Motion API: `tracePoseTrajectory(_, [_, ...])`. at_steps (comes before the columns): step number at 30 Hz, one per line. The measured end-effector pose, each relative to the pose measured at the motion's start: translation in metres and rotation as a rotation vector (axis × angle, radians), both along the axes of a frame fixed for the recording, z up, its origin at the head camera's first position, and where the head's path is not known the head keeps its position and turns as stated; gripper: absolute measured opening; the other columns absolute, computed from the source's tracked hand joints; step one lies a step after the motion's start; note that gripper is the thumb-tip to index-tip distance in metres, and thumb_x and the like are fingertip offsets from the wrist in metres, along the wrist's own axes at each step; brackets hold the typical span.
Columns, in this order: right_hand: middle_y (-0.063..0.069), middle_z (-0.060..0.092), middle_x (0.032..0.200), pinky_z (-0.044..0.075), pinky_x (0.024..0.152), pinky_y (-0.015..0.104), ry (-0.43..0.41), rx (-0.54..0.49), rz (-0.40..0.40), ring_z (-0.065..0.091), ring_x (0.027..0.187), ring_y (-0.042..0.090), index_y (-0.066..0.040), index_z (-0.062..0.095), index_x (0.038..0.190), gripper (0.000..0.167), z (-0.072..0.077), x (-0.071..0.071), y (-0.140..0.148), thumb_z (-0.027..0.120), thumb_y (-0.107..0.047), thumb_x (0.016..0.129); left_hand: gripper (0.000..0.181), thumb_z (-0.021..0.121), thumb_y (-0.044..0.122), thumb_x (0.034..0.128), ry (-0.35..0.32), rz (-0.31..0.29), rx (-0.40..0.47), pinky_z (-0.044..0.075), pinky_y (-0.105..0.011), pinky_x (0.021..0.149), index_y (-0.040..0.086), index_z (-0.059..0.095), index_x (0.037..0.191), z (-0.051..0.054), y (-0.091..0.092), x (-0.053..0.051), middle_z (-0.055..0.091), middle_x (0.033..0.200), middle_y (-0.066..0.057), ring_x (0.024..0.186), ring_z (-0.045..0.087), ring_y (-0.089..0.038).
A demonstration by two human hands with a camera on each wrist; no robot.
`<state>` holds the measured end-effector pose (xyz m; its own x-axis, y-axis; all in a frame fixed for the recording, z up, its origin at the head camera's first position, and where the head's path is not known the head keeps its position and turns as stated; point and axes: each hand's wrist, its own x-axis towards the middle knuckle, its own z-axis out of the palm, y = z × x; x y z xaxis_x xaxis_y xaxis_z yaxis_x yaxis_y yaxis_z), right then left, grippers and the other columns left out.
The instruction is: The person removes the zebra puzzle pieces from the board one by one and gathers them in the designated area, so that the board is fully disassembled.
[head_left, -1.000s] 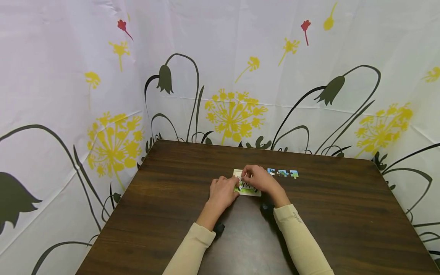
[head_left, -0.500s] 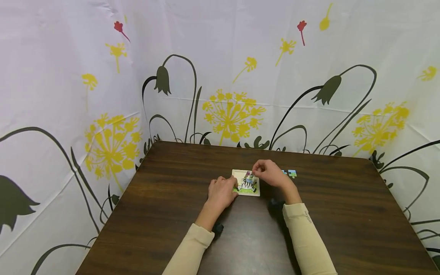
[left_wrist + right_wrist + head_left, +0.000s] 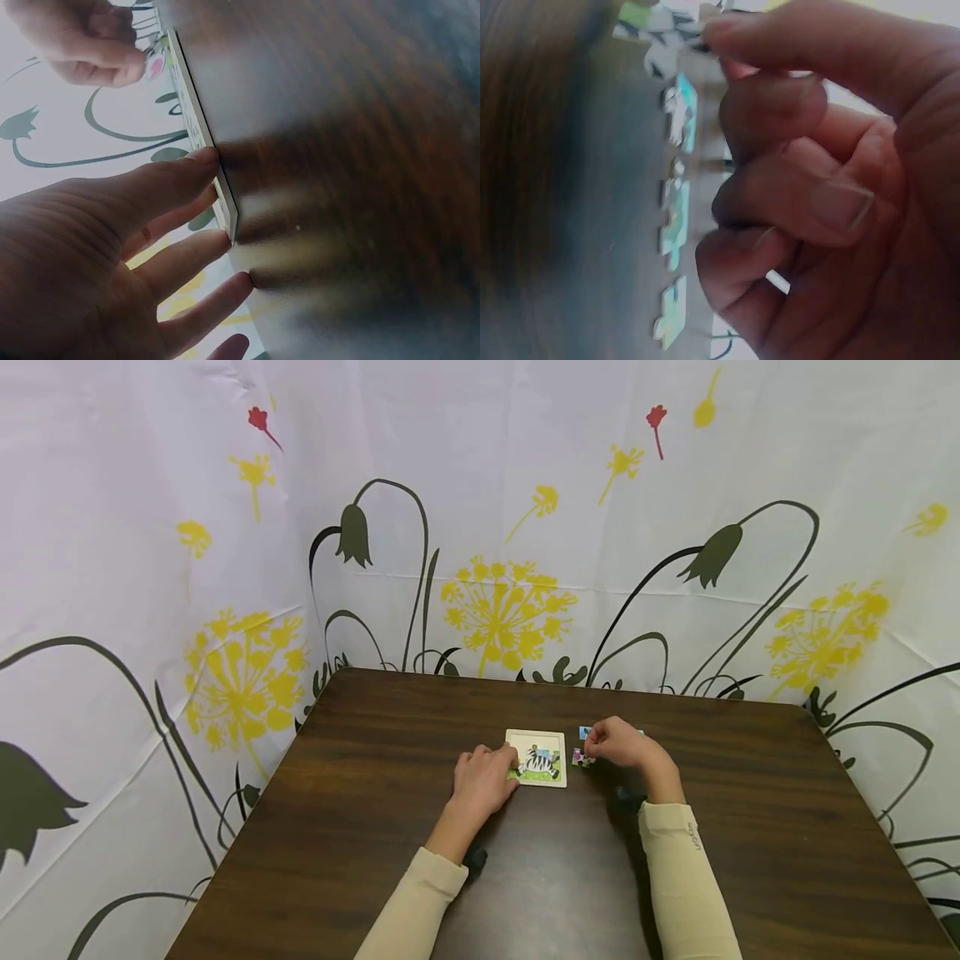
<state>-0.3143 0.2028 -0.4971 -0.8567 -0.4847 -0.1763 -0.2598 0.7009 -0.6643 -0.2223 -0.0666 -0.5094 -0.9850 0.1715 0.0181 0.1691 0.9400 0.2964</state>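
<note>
A small square puzzle board [image 3: 553, 737] with a pale rim lies on the table, showing part of a zebra picture on green. My left hand [image 3: 483, 777] holds it at the left side; in the left wrist view the thumb is on the near edge of the board [image 3: 196, 101] and fingers lie at its far side. To the right of the board, my right hand [image 3: 622, 745] pinches a puzzle piece [image 3: 581, 758] between thumb and index finger. That jigsaw piece [image 3: 660, 30] shows green, black and white in the right wrist view. Its other fingers are curled.
Loose puzzle pieces lie in a row beyond my right hand: a blue and white piece [image 3: 679, 116], a blue-green piece [image 3: 675, 217] and a greenish piece [image 3: 673, 313]. The dark wooden table [image 3: 390, 727] ends at a flower-printed white cloth [image 3: 480, 510].
My right hand has lifted the puzzle piece off the board area and carried it to the right, beside the loose pieces. The left hand stays at the board.
</note>
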Motion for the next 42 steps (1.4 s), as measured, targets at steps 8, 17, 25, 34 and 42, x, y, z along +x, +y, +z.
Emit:
tracePoseTrajectory(8, [0.008, 0.069, 0.089, 0.046, 0.072, 0.032, 0.022, 0.086, -0.091, 0.056, 0.078, 0.019, 0.000, 0.075, 0.098, 0.012, -0.004, 0.000, 0.005, 0.066, -0.009, 0.099, 0.021, 0.084, 0.028, 0.0956, -0.012, 0.004, 0.007, 0.050, -0.057, 0.104, 0.021, 0.076, 0.113, 0.000, 0.001, -0.002, 0.066, 0.152, -0.004, 0.121, 0.066, -0.033])
tracePoseTrajectory(17, [0.004, 0.057, 0.085, 0.043, 0.068, 0.030, -0.167, 0.089, -0.079, 0.052, 0.076, 0.017, -0.003, 0.060, 0.096, 0.024, -0.002, 0.008, 0.008, 0.080, -0.017, 0.095, 0.021, 0.085, 0.028, 0.0949, -0.017, 0.014, 0.004, 0.056, -0.055, 0.093, 0.020, 0.075, 0.111, 0.002, 0.001, -0.001, 0.072, 0.144, -0.003, 0.118, 0.067, -0.031])
tracePoseTrajectory(25, [0.004, 0.058, 0.083, 0.045, 0.068, 0.029, -0.170, 0.086, -0.069, 0.055, 0.073, 0.016, -0.005, 0.057, 0.096, 0.021, -0.006, 0.007, 0.010, 0.076, -0.015, 0.096, 0.021, 0.085, 0.028, 0.0948, -0.013, 0.008, -0.001, 0.056, -0.056, 0.092, 0.020, 0.075, 0.111, 0.001, 0.002, -0.001, 0.074, 0.139, -0.003, 0.117, 0.067, -0.031])
tracePoseTrajectory(34, [0.004, 0.058, 0.081, 0.045, 0.067, 0.030, -0.158, 0.081, -0.072, 0.056, 0.072, 0.017, -0.005, 0.057, 0.094, 0.021, -0.008, 0.006, 0.013, 0.075, -0.014, 0.097, 0.020, 0.085, 0.028, 0.0948, -0.009, 0.008, -0.007, 0.056, -0.056, 0.092, 0.020, 0.075, 0.111, 0.000, 0.001, -0.001, 0.075, 0.136, -0.002, 0.117, 0.067, -0.031])
tracePoseTrajectory(42, [0.004, 0.058, 0.079, 0.044, 0.066, 0.030, -0.168, 0.066, -0.088, 0.056, 0.071, 0.017, -0.006, 0.057, 0.093, 0.021, -0.010, 0.005, 0.013, 0.075, -0.014, 0.097, 0.020, 0.085, 0.027, 0.0945, -0.009, 0.008, -0.001, 0.056, -0.056, 0.093, 0.020, 0.075, 0.110, -0.001, 0.002, -0.001, 0.072, 0.144, -0.003, 0.117, 0.067, -0.031])
